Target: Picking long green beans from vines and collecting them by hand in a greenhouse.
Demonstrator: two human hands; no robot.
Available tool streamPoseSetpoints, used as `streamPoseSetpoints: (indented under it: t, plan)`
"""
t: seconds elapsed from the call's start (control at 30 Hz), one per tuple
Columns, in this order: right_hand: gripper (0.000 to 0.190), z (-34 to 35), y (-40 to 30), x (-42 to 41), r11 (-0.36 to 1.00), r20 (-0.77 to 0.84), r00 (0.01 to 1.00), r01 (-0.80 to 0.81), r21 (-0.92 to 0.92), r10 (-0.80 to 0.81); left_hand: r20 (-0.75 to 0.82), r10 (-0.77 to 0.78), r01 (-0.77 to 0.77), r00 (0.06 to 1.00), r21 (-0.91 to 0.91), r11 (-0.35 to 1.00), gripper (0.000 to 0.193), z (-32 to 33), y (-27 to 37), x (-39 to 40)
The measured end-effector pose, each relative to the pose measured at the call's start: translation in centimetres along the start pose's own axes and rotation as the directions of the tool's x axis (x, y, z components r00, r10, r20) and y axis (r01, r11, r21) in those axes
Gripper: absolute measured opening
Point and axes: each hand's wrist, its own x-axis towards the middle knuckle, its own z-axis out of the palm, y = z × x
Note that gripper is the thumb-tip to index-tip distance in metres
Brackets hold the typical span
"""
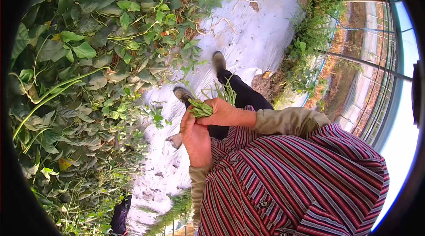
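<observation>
A bunch of long, slender green bean pods (201, 108) is held in my right hand (223, 112), their ends standing out past the thumb side. Behind that hand, the rest of the pods (229, 92) loops out in loose curves. My left hand (196, 139) is turned palm up against the bunch, its fingers and thumb around the pod ends; its fingertips are partly hidden. Both hands meet in front of my striped shirt (279, 176), above my dark-trousered legs and muddy shoes (219, 60).
Dense leafy bean vines (86, 103) fill the left side. Pale plastic ground sheeting (262, 37) lies under my feet, with dry stems and soil bits on it. Weeds (308, 40) and a metal pipe frame (372, 63) border the right. A dark bag-like object (121, 216) sits at the lower left.
</observation>
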Motion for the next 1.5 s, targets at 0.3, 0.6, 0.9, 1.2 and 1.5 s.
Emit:
streamPoseSetpoints:
  t: [0.3, 0.6, 0.9, 1.2, 1.5]
  plan:
    - [0.015, 2.2, 1.5, -1.3, 1.0, 0.054, 0.998, 0.022, 0.014, -0.022, -0.129, 0.147, -0.133, 0.981, 0.108, 0.985, 0.028, -0.2, 0.2, -2.3]
    - [0.018, 0.8, 1.5, 1.0, 0.984, 0.141, 0.974, -0.175, -0.036, 0.178, 0.045, 0.457, -0.347, 0.888, 0.718, 0.603, 0.02, -0.3, 0.8, -0.3]
    - [0.021, -7.3, 6.5, 4.9, 0.877, 0.193, 0.857, -0.479, -0.039, 0.477, 0.07, 0.416, -0.281, 0.907, 0.836, 0.472, 0.019, -1.2, -5.5, 8.3]
    - [0.012, -4.6, 7.8, 7.3, 0.719, -0.033, 0.727, -0.67, 0.183, 0.686, -0.199, -0.09, 0.158, 0.976, 0.36, 0.919, 0.027, -14.5, -4.2, 21.2]
    - [0.006, -3.7, 14.2, 10.8, 0.697, 0.006, 0.704, -0.703, 0.14, 0.71, -0.514, -0.303, 0.431, 0.802, 0.148, 0.89, 0.061, -31.9, -8.1, 36.7]
